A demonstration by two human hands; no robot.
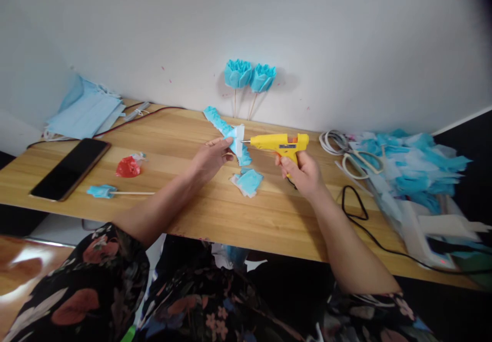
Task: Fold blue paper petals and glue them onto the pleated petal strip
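Observation:
My left hand [215, 158] is closed on a small blue and white fabric piece [239, 141], pinched between thumb and fingers. A ruffled blue strip [219, 121] lies on the table and runs behind that piece. In my right hand [302, 170] is a yellow glue gun [274, 143], gripped by its handle, its metal nozzle pointing left at the edge of the piece. Just below, cut blue and white petals [249, 182] lie in a small pile. Two blue fabric flowers [238, 74] on thin sticks lean against the wall behind.
At the left are blue masks [86, 111], a black phone [71, 169], a red bundle [128, 166] and a stick with a blue bud [102, 192]. On the right lie scissors [363, 163], a heap of blue scraps [418, 162], a white power strip [421, 237] and a black cord [378, 239].

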